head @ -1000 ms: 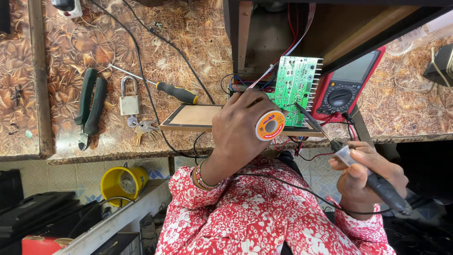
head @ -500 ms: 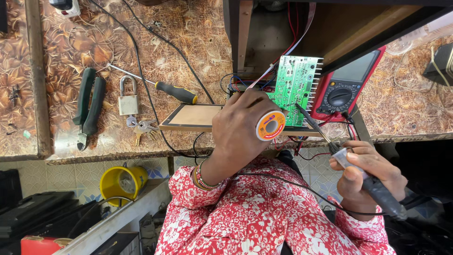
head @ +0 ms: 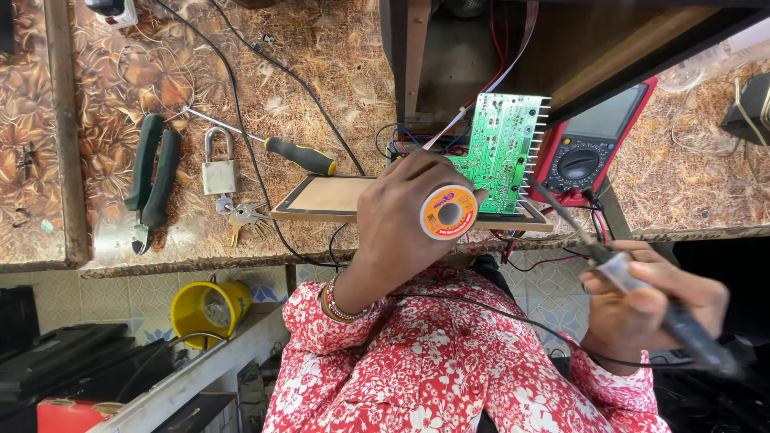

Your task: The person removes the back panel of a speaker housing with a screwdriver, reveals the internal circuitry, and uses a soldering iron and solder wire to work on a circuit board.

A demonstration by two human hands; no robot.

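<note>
A single camera sits on the person's head and looks steeply down over the chest, so the red flowered sleeves fill the bottom of the frame. It faces the patterned surface [head: 321, 72] from close range. The green circuit board [head: 501, 148] lies just right of the frame's centre; beyond it the surface runs to the upper edge. No second view exists, so nothing is shared.

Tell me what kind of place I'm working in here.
Most likely a small electronics repair bench: a green circuit board beside a red multimeter, a solder spool in the left hand and a soldering iron in the right hand.
</note>
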